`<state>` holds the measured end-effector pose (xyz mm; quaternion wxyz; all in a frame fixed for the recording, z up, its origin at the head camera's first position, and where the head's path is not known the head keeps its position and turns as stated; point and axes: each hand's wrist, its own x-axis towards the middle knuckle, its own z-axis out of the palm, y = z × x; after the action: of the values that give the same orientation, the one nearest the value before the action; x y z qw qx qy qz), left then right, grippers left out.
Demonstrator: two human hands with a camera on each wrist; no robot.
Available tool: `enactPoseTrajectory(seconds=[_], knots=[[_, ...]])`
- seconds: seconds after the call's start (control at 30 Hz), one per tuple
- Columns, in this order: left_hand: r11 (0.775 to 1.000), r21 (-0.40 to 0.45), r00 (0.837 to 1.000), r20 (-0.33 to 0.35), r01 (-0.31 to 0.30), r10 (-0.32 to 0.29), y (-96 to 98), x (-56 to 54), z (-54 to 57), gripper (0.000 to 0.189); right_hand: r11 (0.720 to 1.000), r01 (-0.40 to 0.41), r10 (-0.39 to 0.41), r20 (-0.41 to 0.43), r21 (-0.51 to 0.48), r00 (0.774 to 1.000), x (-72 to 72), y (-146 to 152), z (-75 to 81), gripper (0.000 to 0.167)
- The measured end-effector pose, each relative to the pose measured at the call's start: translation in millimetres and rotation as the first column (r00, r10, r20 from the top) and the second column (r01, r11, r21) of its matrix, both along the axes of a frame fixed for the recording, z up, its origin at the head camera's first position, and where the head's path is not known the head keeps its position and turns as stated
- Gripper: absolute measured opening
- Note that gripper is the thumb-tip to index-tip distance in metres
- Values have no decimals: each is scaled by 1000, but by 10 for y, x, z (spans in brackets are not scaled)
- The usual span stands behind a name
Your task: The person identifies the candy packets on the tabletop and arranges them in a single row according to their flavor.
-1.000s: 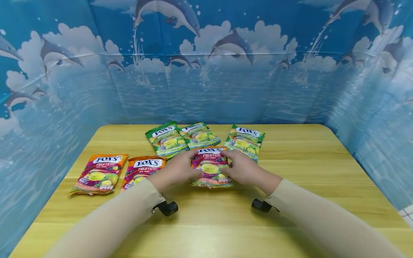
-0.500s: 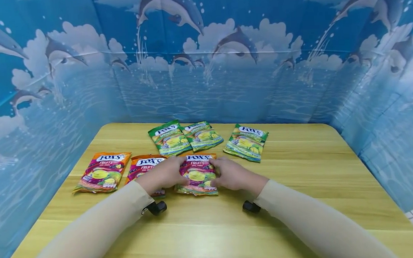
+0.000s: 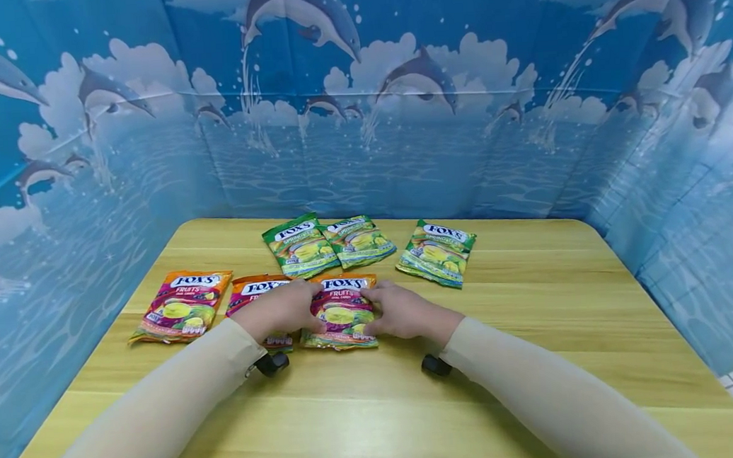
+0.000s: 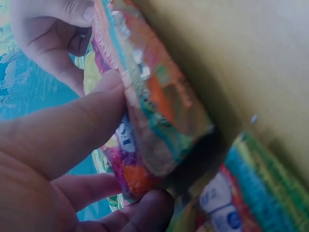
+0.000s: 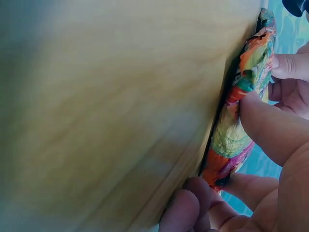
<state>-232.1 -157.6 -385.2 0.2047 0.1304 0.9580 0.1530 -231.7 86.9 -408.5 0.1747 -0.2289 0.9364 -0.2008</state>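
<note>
An orange and purple bag of Fox's Fruits candy lies face up near the middle of the table. My left hand grips its left edge, and my right hand grips the right one. Seen from the left wrist, the thumb presses the front while other fingers curl under the side. In the right wrist view the thumb is on the bag's face, with fingertips beneath its edge. A second Fruits bag sits immediately left, partly hidden by my left hand and wrist.
Farther left lies another Fruits bag. Three green Fox's bags are along the back: one at left, one beside it, and one apart at right. A dolphin-printed curtain surrounds the wooden table.
Both hands have carried the held candy bag leftward and a little toward me, bringing it beside the second Fruits bag. The other bags keep their places.
</note>
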Motion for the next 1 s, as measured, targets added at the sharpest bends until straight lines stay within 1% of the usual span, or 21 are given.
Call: enactPoseTrajectory(seconds=[0.17, 0.23, 0.37, 0.53, 0.67, 1.0], knots=[[1000, -22, 1000, 16, 12, -12, -3, -26, 8, 88, 999, -16, 16, -6, 38, 1000, -14, -39, -3, 83], [999, -34, 1000, 17, 26, -25, 3, -33, 16, 87, 998, -21, 22, -14, 52, 1000, -14, -50, -2, 83], [998, -49, 999, 15, 43, -43, 21, -44, 32, 86, 995, -43, 47, -44, 91, 998, -18, -66, -5, 82], [998, -54, 999, 23, 45, -44, 38, -51, 33, 83, 990, -64, 73, -67, 128, 995, -21, -74, -5, 81], [998, -49, 999, 24, 38, -36, 37, -55, 26, 83, 989, -60, 70, -71, 135, 995, -16, -79, 3, 81], [996, -71, 999, 8, 51, -51, 30, -39, 40, 80, 987, -65, 77, -81, 144, 994, -11, -90, 22, 81]])
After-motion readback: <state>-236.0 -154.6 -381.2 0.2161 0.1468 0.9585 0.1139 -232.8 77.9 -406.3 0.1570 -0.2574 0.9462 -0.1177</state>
